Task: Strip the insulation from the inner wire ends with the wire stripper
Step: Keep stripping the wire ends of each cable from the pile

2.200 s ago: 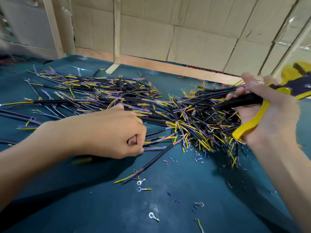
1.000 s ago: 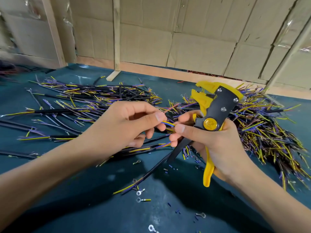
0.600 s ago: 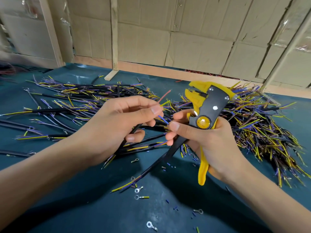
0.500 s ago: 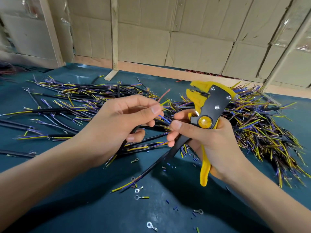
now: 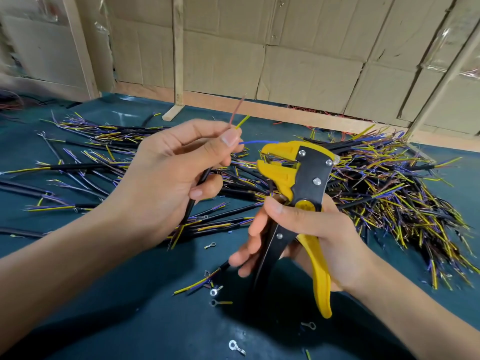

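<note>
- The black cable (image 5: pixel 200 185) is gripped in the left hand (image 5: pixel 166 178), thumb and forefinger pinched just below the fanned inner wires; half a second ago the same pinch is held lower and closer to the tool.
- The hands are now raised and drawn slightly apart, so the three inner wires are separated: the brown wire (image 5: pixel 237 110) points up, the yellow wire (image 5: pixel 242 122) slants up to the right, and the blue wire (image 5: pixel 257 142) is laid out sideways.
- The blue wire's tip is now brought to the top of the yellow head of the wire stripper (image 5: pixel 293 178); whether it is seated between the jaws cannot be told.
- The stripper is clamped in the right hand (image 5: pixel 306 237), thumb across the black handle near the pivot, fingers curled around both handles; the yellow handle is splayed outward, so no squeeze is judged to be applied yet.
- It is judged that a single conductor is being lined up, with stripping of this cable not yet begun.
- Piles of cut cables (image 5: pixel 389 193) are spread across the far half and right edge of the green worktop (image 5: pixel 130 320), and loose ring terminals (image 5: pixel 236 347) are scattered near the front edge.
</note>
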